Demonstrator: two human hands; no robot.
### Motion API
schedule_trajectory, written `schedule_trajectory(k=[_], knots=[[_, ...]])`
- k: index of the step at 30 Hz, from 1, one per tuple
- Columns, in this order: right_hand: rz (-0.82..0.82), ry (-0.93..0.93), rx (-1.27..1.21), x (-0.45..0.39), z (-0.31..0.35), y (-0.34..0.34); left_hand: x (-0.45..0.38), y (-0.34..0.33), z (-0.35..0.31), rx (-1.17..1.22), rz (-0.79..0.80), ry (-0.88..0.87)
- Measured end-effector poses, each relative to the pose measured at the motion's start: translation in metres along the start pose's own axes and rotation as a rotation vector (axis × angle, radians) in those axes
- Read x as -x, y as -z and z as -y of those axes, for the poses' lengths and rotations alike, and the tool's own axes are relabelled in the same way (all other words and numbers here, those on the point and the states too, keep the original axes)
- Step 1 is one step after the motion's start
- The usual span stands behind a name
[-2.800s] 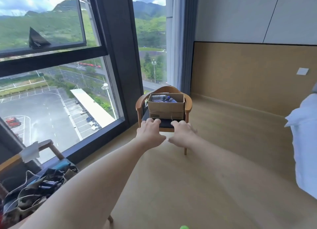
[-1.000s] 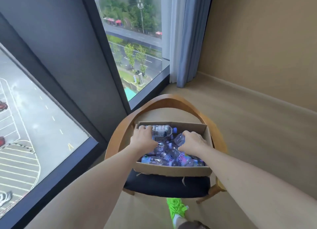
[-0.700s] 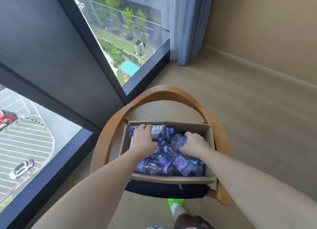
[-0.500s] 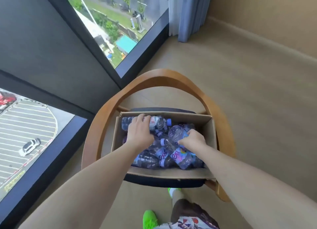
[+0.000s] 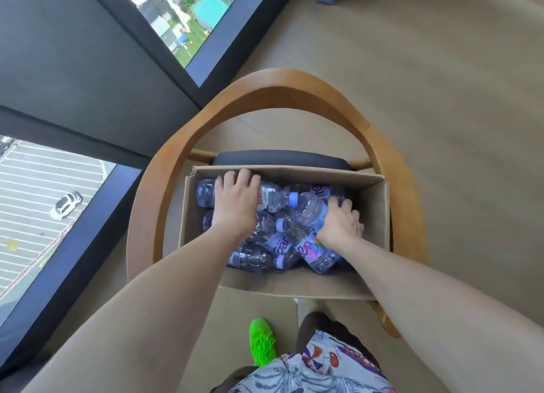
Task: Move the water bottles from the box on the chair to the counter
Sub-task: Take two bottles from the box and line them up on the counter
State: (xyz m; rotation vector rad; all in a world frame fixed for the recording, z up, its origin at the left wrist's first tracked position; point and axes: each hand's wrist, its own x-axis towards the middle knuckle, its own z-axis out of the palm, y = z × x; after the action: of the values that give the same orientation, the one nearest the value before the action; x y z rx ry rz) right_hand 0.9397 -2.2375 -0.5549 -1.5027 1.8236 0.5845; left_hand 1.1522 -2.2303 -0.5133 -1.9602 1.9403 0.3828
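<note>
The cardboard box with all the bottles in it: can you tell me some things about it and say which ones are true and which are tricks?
1. The brown cardboard box sits on a wooden chair with a dark seat cushion. True.
2. The box is empty. False: it holds a jumble of clear plastic water bottles with blue caps.
3. The left hand lies over a bottle near the box's far wall. True.
4. The right hand is outside the box, on the chair's arm. False: it is inside, gripping a bottle.
5. The person's shoe is red. False: it is bright green.
</note>
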Motion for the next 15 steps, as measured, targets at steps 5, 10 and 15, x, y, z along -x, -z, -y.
schedule_trajectory(k=[5, 10, 15], knots=[[-0.044, 0.041, 0.004, -0.005, -0.005, -0.002, -0.002, -0.006, -0.001, -0.001, 0.048, -0.011], [-0.015, 0.049, -0.169, -0.001, -0.016, 0.002, -0.001, -0.003, 0.008, 0.044, 0.169, 0.012], [-0.027, 0.092, -0.277, 0.013, -0.02, 0.006, 0.01, -0.002, 0.008, 0.146, 0.16, 0.096]])
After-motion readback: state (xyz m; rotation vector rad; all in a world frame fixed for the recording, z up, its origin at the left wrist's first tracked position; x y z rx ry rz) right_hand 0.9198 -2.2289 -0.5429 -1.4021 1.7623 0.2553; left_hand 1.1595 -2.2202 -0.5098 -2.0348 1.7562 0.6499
